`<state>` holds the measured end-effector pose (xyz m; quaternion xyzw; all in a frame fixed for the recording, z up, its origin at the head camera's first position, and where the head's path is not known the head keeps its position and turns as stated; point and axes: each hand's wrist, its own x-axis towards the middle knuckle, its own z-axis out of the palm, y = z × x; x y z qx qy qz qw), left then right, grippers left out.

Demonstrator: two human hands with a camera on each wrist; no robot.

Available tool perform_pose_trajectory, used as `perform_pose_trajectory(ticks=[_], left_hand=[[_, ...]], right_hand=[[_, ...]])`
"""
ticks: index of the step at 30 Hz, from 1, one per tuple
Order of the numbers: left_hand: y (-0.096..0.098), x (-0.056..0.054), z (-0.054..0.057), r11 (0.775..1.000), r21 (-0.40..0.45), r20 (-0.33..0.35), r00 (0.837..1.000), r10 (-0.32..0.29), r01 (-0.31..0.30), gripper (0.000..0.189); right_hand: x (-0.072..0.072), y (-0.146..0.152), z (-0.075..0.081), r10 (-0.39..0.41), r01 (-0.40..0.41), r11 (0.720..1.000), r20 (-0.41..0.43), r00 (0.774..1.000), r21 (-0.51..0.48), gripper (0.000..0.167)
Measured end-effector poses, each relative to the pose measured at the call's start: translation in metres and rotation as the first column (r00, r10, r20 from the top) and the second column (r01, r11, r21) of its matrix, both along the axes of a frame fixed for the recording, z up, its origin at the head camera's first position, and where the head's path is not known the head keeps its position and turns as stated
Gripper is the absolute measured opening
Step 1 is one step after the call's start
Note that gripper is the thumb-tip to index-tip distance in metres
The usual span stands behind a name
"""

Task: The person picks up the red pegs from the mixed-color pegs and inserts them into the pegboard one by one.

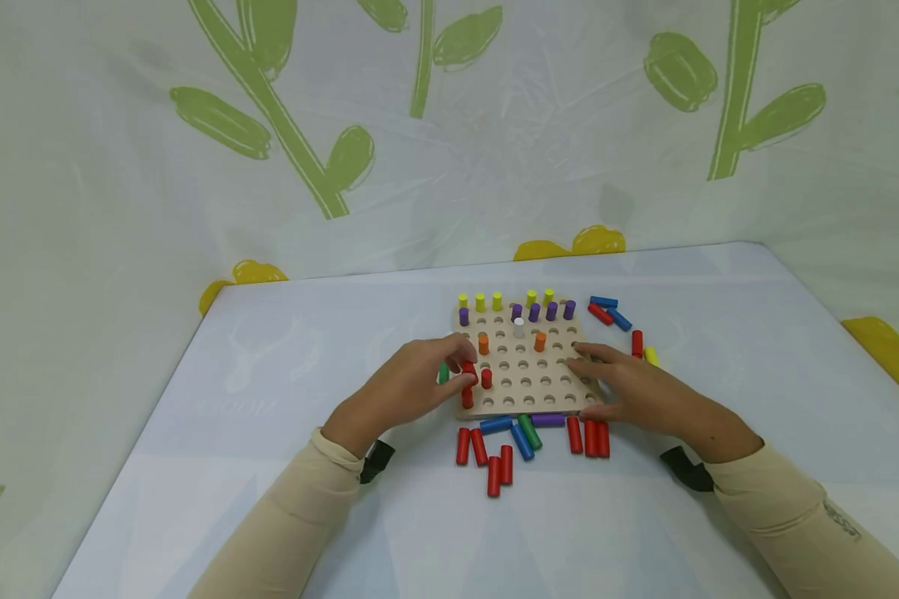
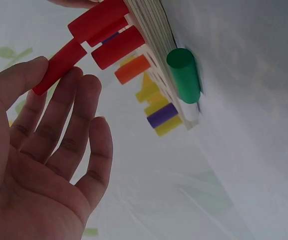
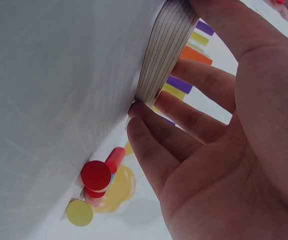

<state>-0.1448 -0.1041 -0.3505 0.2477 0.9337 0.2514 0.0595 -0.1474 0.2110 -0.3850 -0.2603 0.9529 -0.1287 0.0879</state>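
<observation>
1. Left hand point(image 1: 412, 378) pinches a red peg point(image 2: 60, 67) at the pegboard's point(image 1: 532, 407) near-left corner.
2. Right hand point(image 1: 640, 389), fingers spread and nearly straight, touches the pegboard's right side.
3. Pegboard lies on tabletop point(image 1: 389, 532).

**Green and yellow on white**

Well beyond the left hand point(image 1: 412, 378) and the right hand point(image 1: 640, 387), a creased white sheet wall point(image 1: 524, 166) is seen, printed with broad green leaves point(image 1: 221, 122) on thick stems. Along its foot, rounded yellow printed shapes point(image 1: 599, 240) are shown: ahead and left of the left hand, ahead between both hands, and right of the right hand. A pale bluish-white table point(image 1: 202, 466) is spread beneath both hands; left of the left hand, it is marked with a faint white antlered deer's head point(image 1: 243, 366).
</observation>
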Motion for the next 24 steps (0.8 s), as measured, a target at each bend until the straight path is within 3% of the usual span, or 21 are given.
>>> perform_pose_trajectory(ticks=[5,14,24], left_hand=[[0.003,0.002,0.000,1.000,0.010,-0.006,1.000,-0.014,0.014,0.027],[0.006,0.005,-0.005,0.997,-0.021,-0.083,0.994,-0.072,0.071,0.025],[0.013,0.008,-0.011,0.994,-0.047,-0.090,0.991,-0.099,0.096,0.020]], right_hand=[[-0.001,-0.001,0.001,0.002,-0.002,1.000,0.003,1.000,-0.001,0.074],[-0.002,-0.002,0.001,-0.001,0.001,1.000,0.012,1.000,0.000,0.074],[-0.001,0.000,0.002,-0.008,0.008,1.000,0.019,1.000,0.001,0.076]])
